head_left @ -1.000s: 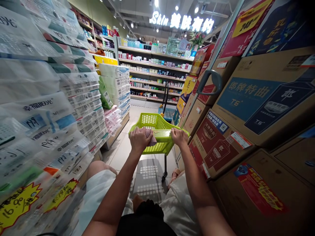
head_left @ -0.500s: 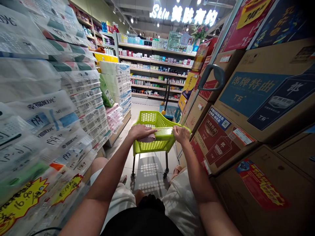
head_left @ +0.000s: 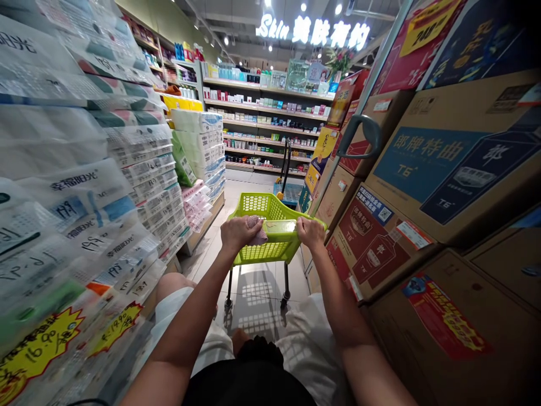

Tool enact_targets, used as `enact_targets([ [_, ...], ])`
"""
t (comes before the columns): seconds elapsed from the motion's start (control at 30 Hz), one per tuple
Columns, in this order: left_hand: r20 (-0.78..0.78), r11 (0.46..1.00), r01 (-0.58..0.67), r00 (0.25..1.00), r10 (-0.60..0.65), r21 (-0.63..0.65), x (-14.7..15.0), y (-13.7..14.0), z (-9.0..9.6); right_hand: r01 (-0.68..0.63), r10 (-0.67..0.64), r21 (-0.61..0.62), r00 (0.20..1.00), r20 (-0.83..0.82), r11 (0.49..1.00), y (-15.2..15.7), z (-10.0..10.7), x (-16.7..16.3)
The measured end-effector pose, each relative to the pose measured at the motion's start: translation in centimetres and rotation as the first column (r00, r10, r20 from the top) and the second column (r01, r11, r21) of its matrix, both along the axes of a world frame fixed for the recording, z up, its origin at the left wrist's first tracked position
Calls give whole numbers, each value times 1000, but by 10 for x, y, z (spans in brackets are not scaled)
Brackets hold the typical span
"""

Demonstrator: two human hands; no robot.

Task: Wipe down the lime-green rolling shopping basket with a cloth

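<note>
A lime-green shopping cart [head_left: 270,256] with a mesh basket stands right in front of me. My left hand [head_left: 236,232] is closed around a pinkish-purple cloth [head_left: 257,234] at the left part of the handlebar; whether its fingers also wrap the bar underneath is hidden. My right hand [head_left: 310,231] grips the right end of the clear-topped handlebar [head_left: 281,226]. The basket's inside shows only green mesh from here.
Packs of tissue paper [head_left: 139,152] are stacked along the left. Cardboard cartons [head_left: 401,225] rise on the right, with a grey-handled pole [head_left: 359,135] before them. A blue platform trolley [head_left: 291,193] stands ahead, and shelves of cosmetics [head_left: 262,107] cross the far end.
My left hand has gone from lying flat with fingers stretched over the cloth on the handlebar to being closed around it, bunching it up. The right hand keeps its grip.
</note>
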State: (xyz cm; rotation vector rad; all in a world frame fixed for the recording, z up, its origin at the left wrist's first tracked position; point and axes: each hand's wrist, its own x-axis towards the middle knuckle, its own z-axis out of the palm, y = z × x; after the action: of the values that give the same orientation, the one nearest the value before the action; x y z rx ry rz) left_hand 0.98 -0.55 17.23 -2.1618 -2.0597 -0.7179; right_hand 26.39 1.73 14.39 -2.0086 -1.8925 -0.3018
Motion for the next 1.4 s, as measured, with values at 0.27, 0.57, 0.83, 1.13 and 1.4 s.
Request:
enact_targets([
  [0.27,20,1000,4,1000,-5,14,-1,-2,-1,-7,7,20,1000,-6,1000,-1,-2,-1],
  [0.57,163,869,55,975,-154,492,6,-26,-50,-40,40,90,999,3,995,-2,-8,3],
  [0.83,438,679,-144,853,-284,720,-5,-36,-93,-143,139,130,989,44,981,2,-18,15],
  [1.13,733,959,-43,654,-185,280,-48,-23,-40,-293,296,248,955,26,923,9,-30,33],
  [1.4,111,880,435,900,-421,-191,-21,-5,16,-254,273,221,960,-62,942,20,-29,61],
])
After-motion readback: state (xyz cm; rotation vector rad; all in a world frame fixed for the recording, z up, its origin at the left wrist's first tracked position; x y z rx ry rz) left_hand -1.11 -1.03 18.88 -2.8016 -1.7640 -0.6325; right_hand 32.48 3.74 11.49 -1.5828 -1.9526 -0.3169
